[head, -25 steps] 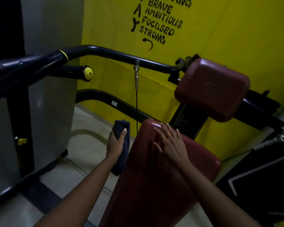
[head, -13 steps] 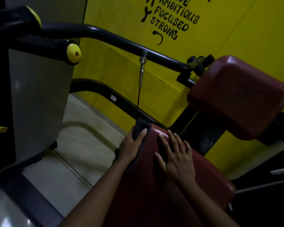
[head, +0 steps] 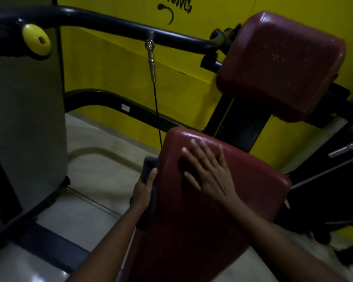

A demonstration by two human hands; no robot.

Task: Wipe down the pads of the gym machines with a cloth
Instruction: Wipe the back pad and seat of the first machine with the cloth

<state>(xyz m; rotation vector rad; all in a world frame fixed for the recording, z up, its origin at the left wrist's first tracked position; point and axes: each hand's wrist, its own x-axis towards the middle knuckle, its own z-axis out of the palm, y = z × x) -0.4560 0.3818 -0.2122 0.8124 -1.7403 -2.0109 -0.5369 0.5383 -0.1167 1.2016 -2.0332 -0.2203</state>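
Right hand (head: pixel 209 169): flat, fingers straight and spread, palm down on the top face of the long red pad (head: pixel 222 200), near its far end. Holding nothing. Forearm comes in from lower right, lying over the pad.

Left hand (head: pixel 144 189): at the pad's left side edge, fingers pointing up along it, pressing a dark cloth (head: pixel 150 165) against the side of the pad. Cloth sits between palm and pad; some sticks out above the fingertips, some hangs below the wrist. Too dark to say whether the fingers curl round the cloth or just press it flat.

Outward: second red pad (head: pixel 281 64) up and to the right, on a black frame, apart from both hands. Black curved bar (head: pixel 118 27) runs across the top with a yellow end cap (head: pixel 36 39) at left; thin cable (head: pixel 157 110) drops from the bar to just behind the long pad's far-left corner. Yellow wall (head: pixel 114 64) behind, pale tiled floor (head: pixel 94 165) to the left.
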